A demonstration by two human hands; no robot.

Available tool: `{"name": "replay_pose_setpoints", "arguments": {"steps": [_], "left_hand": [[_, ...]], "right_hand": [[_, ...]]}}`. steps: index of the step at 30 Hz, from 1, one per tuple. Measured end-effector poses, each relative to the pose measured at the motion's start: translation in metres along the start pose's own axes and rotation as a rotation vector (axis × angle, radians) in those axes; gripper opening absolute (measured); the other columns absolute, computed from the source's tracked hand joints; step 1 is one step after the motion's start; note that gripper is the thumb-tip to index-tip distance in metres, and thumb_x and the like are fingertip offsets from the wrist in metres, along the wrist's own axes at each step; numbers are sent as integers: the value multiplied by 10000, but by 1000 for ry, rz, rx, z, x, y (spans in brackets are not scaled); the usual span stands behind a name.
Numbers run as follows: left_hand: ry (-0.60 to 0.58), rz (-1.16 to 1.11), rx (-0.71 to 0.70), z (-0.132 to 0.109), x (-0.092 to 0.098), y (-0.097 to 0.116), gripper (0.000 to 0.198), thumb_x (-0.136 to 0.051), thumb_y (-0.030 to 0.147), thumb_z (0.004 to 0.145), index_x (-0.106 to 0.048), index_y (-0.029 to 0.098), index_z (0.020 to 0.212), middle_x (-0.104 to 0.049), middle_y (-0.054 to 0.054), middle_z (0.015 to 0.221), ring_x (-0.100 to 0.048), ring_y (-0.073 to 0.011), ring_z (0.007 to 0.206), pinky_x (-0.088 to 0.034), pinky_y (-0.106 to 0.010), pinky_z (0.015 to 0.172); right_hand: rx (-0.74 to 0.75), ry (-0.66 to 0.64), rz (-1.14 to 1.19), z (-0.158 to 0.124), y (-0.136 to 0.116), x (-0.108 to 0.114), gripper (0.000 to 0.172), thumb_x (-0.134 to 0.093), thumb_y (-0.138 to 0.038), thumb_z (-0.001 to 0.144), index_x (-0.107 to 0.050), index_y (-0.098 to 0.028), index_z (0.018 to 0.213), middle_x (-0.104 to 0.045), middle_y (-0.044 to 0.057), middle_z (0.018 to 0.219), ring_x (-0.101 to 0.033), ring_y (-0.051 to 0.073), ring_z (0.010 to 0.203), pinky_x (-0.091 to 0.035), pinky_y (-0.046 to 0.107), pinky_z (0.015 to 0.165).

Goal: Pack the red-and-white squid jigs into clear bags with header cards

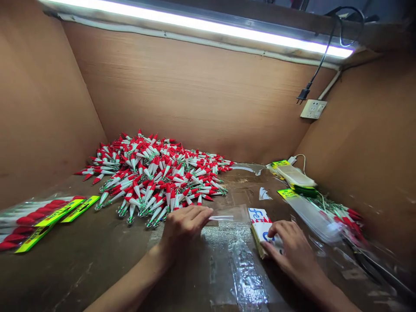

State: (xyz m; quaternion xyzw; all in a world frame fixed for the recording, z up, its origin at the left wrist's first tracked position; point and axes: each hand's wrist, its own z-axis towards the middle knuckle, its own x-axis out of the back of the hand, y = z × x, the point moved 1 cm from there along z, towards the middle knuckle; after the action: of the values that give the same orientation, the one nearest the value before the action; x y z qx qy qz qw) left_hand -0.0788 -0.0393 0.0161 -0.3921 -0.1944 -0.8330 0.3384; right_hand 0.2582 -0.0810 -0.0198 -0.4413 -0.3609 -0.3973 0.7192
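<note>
My left hand (188, 222) is closed, its fingers pressed together above the middle of the table. From its fingertips a piece of clear plastic (238, 214) with two thin white streaks extends to the right, looking like a bag. Around a small thick block (259, 236), my right hand (294, 245) has its thumb and fingers curled. White and red paper with blue lettering covers the block. Just beyond my left hand lies a large heap of red-and-white fishing lures (162, 173) with green-tinted hooks. Shiny clear tape (247, 273) covers the tabletop between my forearms.
Packed lures (39, 216) with yellow labels lie at left. At right are stacked clear bags with yellow headers (294, 173), loose lures (351, 221) and dark-handled scissors or pliers (367, 264). Wooden panels surround the table (107, 255). A black plug (303, 93) dangles near a socket (313, 109).
</note>
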Motion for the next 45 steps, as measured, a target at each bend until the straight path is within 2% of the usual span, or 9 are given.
{"name": "replay_pose_setpoints", "arguments": {"steps": [5, 13, 19, 24, 26, 29, 32, 36, 45], "left_hand": [[-79, 35, -191, 0, -11, 24, 235, -457, 154, 1015, -684, 203, 1055, -774, -55, 995, -737, -236, 912, -579, -349, 766], [-35, 58, -136, -4, -17, 24, 250, -446, 126, 1005, -679, 201, 1056, -774, -64, 980, -751, -230, 864, -603, -345, 742], [-29, 82, -193, -6, -20, 24, 247, -443, 125, 1011, -669, 194, 1084, -776, -53, 1031, -746, -224, 949, -604, -335, 790], [38, 56, -276, -4, -23, 29, 252, -413, 143, 1030, -659, 173, 1075, -776, -52, 997, -745, -222, 935, -593, -324, 770], [-18, 38, -281, -4, -25, 30, 248, -410, 158, 1038, -656, 174, 1063, -770, -48, 978, -743, -219, 914, -584, -314, 740], [-243, -11, -261, -3, -26, 31, 210, -480, 315, 1039, -648, 200, 1088, -754, -41, 949, -733, -214, 867, -567, -307, 738], [-413, -56, -195, -2, -22, 34, 480, -565, 598, 935, -601, 220, 1229, -733, -64, 986, -714, -264, 889, -562, -368, 770], [-451, -61, -73, 4, -15, 46, 773, -579, 743, 830, -496, 209, 1382, -682, -119, 1129, -658, -352, 1016, -514, -510, 894], [-492, -110, 98, 19, -33, 88, 606, -790, 576, 743, -559, 224, 1179, -581, -90, 1157, -585, -322, 1038, -531, -455, 855]], "right_hand": [[-213, -133, 117, -3, 12, 4, 400, -559, -490, 900, -527, -241, 1212, -557, 133, 1364, -569, 316, 1212, -468, 466, 998], [-193, -201, 172, -7, 9, 12, 666, -553, -198, 726, -420, -195, 1378, -505, 162, 1425, -503, 327, 1307, -398, 481, 1097], [-267, -283, 374, -35, 33, 33, 796, -581, -198, 710, -360, -233, 1474, -439, 151, 1516, -443, 334, 1383, -366, 500, 1150], [-219, -357, 456, -37, 16, 45, 834, -668, -278, 735, -354, -218, 1505, -466, 153, 1502, -468, 351, 1362, -403, 501, 1128], [-176, -392, 439, -33, 8, 46, 837, -670, -282, 750, -338, -230, 1516, -463, 137, 1508, -480, 341, 1350, -410, 487, 1123], [-114, -411, 383, -25, -2, 43, 807, -647, -288, 789, -320, -260, 1526, -427, 111, 1536, -465, 326, 1363, -394, 478, 1138], [-39, -427, 341, -18, -7, 40, 805, -641, -292, 809, -299, -288, 1538, -388, 85, 1563, -437, 314, 1387, -373, 472, 1157], [90, -460, 327, -11, -8, 35, 882, -616, -205, 777, -241, -303, 1569, -314, 58, 1608, -359, 303, 1445, -301, 469, 1201], [144, -436, 435, -8, 3, 20, 1046, -583, -82, 684, -121, -290, 1599, -343, 80, 1591, -376, 280, 1436, -285, 467, 1205]]}}
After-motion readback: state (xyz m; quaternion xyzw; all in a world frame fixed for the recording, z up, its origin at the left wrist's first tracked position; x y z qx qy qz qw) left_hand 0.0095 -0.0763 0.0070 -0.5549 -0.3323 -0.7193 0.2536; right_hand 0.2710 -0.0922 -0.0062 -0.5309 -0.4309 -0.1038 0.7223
